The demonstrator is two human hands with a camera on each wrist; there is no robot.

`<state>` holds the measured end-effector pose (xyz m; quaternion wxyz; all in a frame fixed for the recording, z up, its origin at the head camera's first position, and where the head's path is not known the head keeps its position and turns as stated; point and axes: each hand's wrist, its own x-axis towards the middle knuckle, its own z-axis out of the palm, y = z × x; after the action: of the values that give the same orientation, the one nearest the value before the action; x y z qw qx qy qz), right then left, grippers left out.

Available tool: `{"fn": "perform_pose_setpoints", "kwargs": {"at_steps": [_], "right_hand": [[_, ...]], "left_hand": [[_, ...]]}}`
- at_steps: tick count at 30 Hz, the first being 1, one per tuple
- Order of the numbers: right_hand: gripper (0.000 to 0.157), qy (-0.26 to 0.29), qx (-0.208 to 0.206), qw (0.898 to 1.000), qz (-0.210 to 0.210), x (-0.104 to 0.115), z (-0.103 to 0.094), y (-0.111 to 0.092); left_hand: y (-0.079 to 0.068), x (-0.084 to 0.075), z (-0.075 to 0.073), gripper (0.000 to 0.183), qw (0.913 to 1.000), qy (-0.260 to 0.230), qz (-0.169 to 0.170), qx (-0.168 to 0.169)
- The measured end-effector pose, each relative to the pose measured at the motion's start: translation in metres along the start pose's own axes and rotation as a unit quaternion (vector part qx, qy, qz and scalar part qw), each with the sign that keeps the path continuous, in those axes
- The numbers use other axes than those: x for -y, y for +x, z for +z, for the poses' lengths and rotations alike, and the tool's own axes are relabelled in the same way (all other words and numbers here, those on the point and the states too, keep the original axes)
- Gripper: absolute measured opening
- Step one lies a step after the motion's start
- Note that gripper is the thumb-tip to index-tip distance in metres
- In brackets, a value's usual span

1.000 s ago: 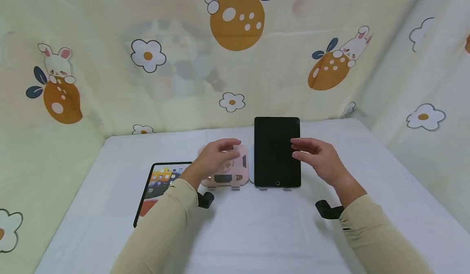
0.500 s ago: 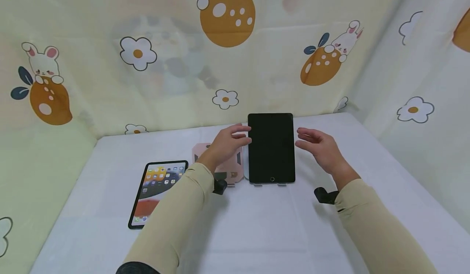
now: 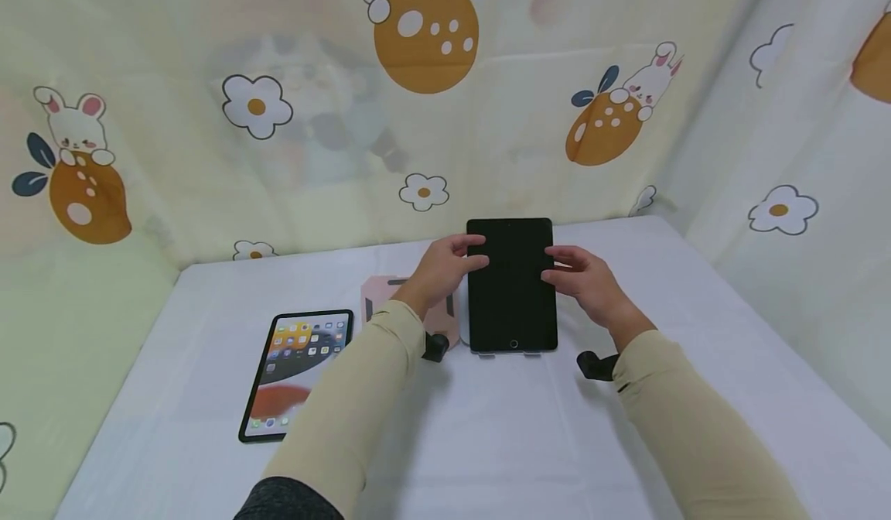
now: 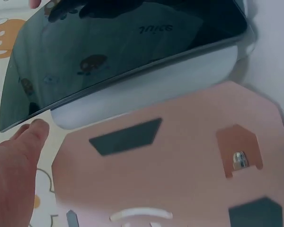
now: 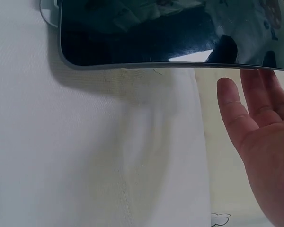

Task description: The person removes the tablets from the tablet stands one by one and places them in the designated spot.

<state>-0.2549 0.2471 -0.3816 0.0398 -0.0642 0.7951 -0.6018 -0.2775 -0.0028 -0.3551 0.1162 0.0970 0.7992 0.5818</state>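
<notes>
A black-screened tablet (image 3: pixel 511 295) leans upright on a pale stand (image 4: pixel 146 94), with small lip tabs under its lower edge. My left hand (image 3: pixel 442 268) is at the tablet's upper left edge, its thumb (image 4: pixel 26 144) close by the rim in the left wrist view. On the opposite side, my right hand (image 3: pixel 585 280) has its fingers at the right edge. In the right wrist view a gap separates the nearest fingertip (image 5: pixel 227 87) from the tablet, and other fingertips pass behind the rim. Neither hand visibly grips it.
A pink stand (image 4: pixel 180 179) with dark cutouts is left of the black tablet, partly covered by my left hand. Further left, a second tablet (image 3: pixel 299 365) with a lit home screen lies on the white tablecloth (image 3: pixel 501 435). A patterned curtain (image 3: pixel 327 210) hangs behind.
My left hand has moved right from over the pink stand to the black tablet's left edge. My right hand drew back slightly, then came in to the right edge. The view has shifted slightly.
</notes>
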Motion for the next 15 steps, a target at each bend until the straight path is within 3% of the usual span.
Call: {"fn": "perform_pose_setpoints", "kwargs": {"at_steps": [15], "right_hand": [[0.06, 0.014, 0.008, 0.999, 0.029, 0.0011, 0.0067, 0.0099]], "left_hand": [[0.0079, 0.0009, 0.0009, 0.04, 0.9998, -0.006, -0.02, 0.004]]}}
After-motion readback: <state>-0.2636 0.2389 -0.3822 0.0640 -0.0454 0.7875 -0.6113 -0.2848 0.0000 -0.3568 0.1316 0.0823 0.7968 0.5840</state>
